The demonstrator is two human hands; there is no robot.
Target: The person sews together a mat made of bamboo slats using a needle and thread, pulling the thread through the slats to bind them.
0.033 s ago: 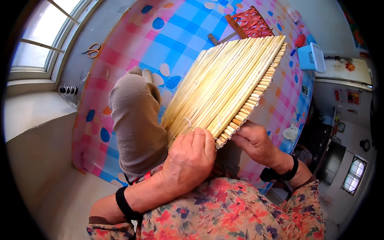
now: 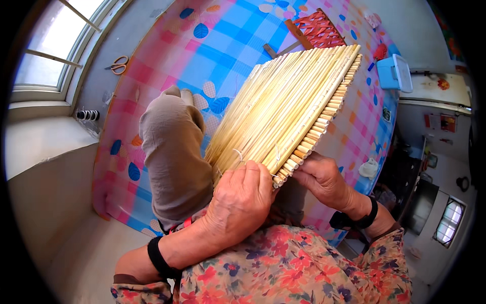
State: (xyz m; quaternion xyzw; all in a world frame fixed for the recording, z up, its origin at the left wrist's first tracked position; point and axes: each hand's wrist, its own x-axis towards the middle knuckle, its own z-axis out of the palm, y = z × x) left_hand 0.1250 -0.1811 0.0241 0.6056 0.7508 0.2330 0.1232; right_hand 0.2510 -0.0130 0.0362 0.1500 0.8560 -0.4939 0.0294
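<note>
A panel of pale yellow plant stalks (image 2: 283,106), laid side by side and stitched with white thread, slants over my lap. Loose thread ends stick up near its lower corner. The cut round stalk ends line its right edge. My left hand (image 2: 243,192) is closed on the near edge of the stalk panel, fingers bent over the top. At the lower right corner, my right hand (image 2: 324,180) is closed against the underside by the cut ends; its fingertips are partly hidden by the panel. Whether it also pinches thread cannot be seen.
Under me spreads a blue and pink checked sheet (image 2: 217,55). Orange-handled scissors (image 2: 119,65) and thread spools (image 2: 88,115) lie by the window at left. Beyond the panel stands a red woven-strap seat (image 2: 321,30). A blue box (image 2: 392,73) and white crumpled item (image 2: 368,168) are at right.
</note>
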